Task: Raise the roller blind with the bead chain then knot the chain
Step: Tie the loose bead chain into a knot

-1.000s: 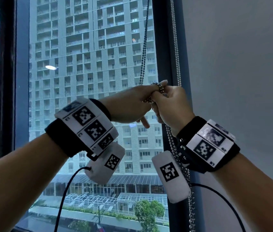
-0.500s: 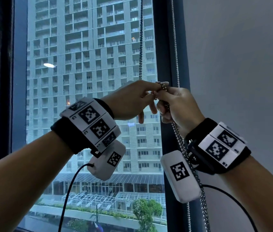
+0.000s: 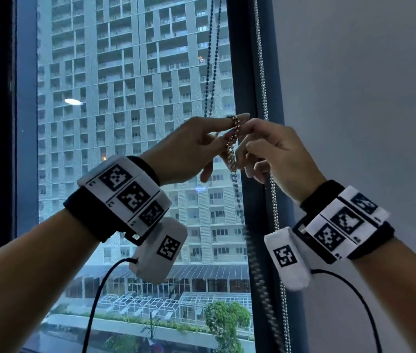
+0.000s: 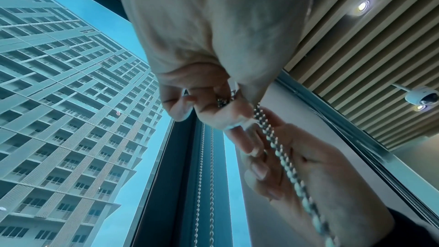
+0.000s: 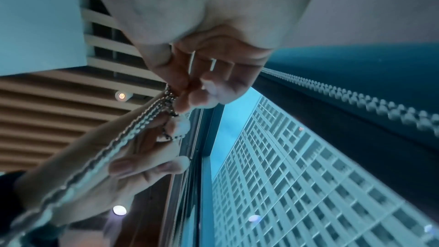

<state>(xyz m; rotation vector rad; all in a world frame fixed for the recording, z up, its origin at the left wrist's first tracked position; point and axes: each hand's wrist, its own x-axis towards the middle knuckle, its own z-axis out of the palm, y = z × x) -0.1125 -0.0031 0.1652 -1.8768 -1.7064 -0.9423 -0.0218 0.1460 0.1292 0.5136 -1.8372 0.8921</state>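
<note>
head view: your bead chain (image 3: 231, 151) hangs doubled beside the dark window frame (image 3: 242, 72), silver beads bunched into a twist between your fingertips (a loop sits over the left forefinger). your left hand (image 3: 189, 151) pinches the upper twist, lower fingers loose; your right hand (image 3: 273, 151) pinches it from the other side. both are raised, fingertips almost touching. since a second ago the hands have parted slightly, and the strands below swing blurred.

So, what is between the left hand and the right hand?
Only the bead chain. In the head view it hangs bunched in the gap, looped over the left hand's forefinger and pinched by the right hand.
</note>
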